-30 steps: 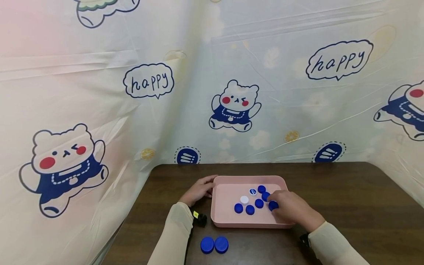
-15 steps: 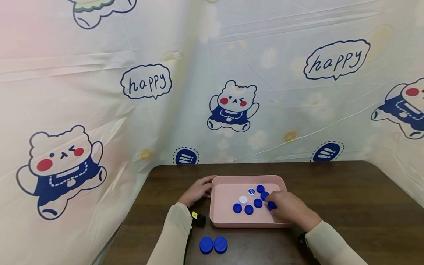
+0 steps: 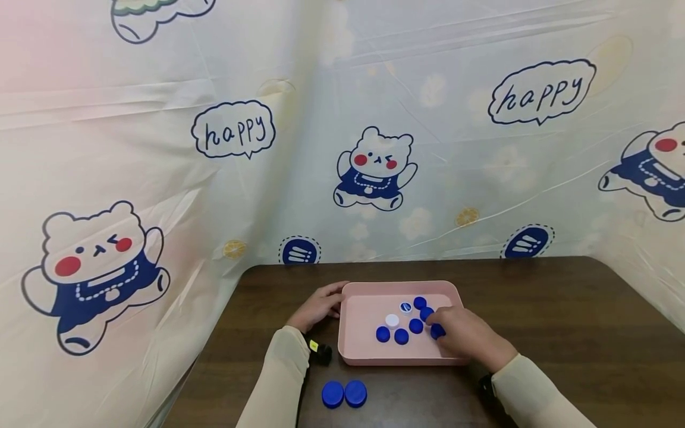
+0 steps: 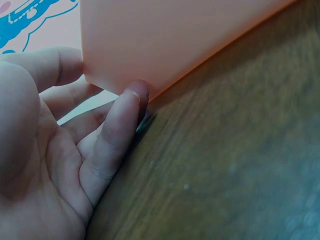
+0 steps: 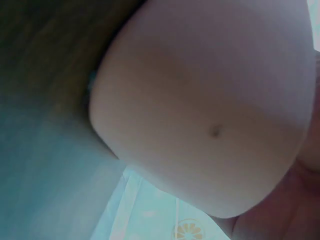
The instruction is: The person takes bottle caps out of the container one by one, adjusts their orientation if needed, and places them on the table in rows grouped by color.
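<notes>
Left hand (image 3: pixel 318 307), fingers relaxed, touches the pink tray (image 3: pixel 357 348); right hand (image 3: pixel 473 334) dips beside 2 round blue caps (image 3: pixel 426 312), grip unclear.

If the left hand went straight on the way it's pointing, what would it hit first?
The tray: its outer wall stands right at the left hand and they seem to touch, though exact contact is hard to judge.

Ten caps (image 3: pixel 415 326), one tray (image 3: pixel 360 333)

Brown wood-grain table (image 3: pixel 562 321), pink tray (image 3: pixel 360 327), two blue caps (image 3: pixel 333 395) nearby
</notes>
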A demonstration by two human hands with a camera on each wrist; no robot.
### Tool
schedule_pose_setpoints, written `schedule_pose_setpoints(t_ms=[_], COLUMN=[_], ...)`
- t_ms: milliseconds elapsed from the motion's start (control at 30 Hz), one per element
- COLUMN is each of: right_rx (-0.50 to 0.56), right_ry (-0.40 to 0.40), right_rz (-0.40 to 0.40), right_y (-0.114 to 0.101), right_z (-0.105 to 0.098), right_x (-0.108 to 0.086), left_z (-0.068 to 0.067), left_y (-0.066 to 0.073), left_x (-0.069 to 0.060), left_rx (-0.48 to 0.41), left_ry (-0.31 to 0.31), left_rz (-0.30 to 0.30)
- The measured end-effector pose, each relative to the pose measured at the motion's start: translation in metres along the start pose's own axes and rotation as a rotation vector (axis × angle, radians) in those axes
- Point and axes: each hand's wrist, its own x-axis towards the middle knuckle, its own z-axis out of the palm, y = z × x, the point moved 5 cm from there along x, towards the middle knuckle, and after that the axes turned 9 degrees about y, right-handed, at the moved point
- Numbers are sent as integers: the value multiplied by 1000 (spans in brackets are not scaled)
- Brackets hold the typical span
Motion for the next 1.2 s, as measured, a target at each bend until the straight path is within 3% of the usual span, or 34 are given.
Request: schedule_pose_setpoints(t_ms=[233,433,933,1200], right_rx=[3,4,-7,-44], right_ry=[1,10,24,60], right_rz=[-2,-4,15,-45], right_y=[-3,-3,-5,-11], right_z=[-4,-6,-13,-19], right_x=[0,0,0,-1], left_z=[0,0,1,1], left_y=[10,-2,1,0], left_x=[-6,1,1,1], left_rx=[10,10,0,9], left_ry=[-37,-10,4,6], left_rz=[-14,-20,1,-7])
